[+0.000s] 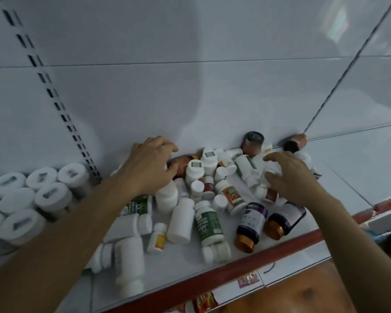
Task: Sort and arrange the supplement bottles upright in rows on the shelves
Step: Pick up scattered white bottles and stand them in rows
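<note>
A heap of supplement bottles lies on its side on the white shelf [289, 245]. It includes white bottles [181, 220], a green-labelled one [209, 227], two purple ones with amber caps [251, 224] and dark brown ones by the back wall [253, 143]. My left hand [149, 166] reaches to the back of the heap, thumb and fingers curled around a brown bottle [183, 163] that lies there. My right hand [289, 177] hovers over white bottles at the right of the heap, fingers spread, holding nothing. At the far left, several white-capped bottles [48, 195] stand upright in rows.
The shelf has a red front edge [212, 276] and a white back panel with a slotted upright [61, 114]. Another brown bottle [295, 142] lies in the back right corner. Coloured packets [203, 301] show on a lower shelf, with wooden floor beyond.
</note>
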`<action>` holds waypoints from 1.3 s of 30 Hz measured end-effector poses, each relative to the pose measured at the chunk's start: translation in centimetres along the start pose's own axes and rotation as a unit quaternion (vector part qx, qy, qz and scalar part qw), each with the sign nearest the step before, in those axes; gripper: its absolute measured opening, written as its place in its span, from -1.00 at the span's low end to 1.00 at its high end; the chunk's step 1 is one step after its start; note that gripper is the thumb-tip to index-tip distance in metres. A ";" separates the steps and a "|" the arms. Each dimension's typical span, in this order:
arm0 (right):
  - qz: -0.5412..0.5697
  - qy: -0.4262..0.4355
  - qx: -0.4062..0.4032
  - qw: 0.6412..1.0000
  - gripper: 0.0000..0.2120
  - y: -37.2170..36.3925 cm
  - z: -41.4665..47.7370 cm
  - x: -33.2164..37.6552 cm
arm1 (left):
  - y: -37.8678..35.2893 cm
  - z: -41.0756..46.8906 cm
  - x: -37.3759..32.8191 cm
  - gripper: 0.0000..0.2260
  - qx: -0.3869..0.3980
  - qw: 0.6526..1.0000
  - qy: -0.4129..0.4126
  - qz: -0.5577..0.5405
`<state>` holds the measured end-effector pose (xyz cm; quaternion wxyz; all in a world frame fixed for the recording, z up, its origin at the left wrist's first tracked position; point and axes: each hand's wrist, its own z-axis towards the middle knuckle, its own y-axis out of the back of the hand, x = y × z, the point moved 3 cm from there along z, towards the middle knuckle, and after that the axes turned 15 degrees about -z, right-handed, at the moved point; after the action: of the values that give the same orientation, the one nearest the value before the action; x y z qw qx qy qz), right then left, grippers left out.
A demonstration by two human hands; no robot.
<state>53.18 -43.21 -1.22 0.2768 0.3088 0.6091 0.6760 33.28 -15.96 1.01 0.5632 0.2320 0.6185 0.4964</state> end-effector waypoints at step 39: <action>-0.100 0.332 -0.068 0.936 -0.77 0.5 10.3 3.2 | -6.4 8.3 -10.7 -0.89 0.003 0.999 -0.023 0.049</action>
<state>58.85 -34.16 0.19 0.1452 -0.0149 0.6466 0.7488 45.46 -24.60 1.46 0.5515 0.2750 0.5950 0.5159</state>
